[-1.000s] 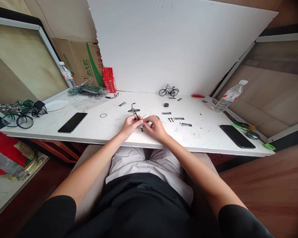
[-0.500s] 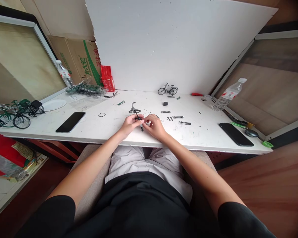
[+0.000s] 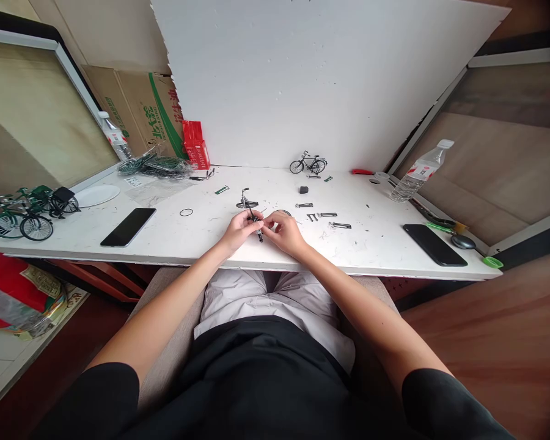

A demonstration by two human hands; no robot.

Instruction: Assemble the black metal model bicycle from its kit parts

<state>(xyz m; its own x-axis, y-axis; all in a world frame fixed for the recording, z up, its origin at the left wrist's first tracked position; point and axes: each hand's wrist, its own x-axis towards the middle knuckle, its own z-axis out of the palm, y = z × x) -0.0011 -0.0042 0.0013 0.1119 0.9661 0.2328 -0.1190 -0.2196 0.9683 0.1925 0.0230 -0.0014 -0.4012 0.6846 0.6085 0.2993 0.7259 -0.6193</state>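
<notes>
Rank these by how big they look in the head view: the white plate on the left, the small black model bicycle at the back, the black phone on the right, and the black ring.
1. black phone
2. white plate, looks close to the phone, so unsure
3. model bicycle
4. black ring

2 phones point(image 3: 128, 227) flank the hands point(image 3: 285, 232) on the table point(image 3: 201, 241).

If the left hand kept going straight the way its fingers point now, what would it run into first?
The left hand points right and slightly away, toward the small metal part pinched between both hands. Directly beyond that it would meet the fingertips of the right hand. Depth is hard to judge, but they look nearly touching.
</notes>
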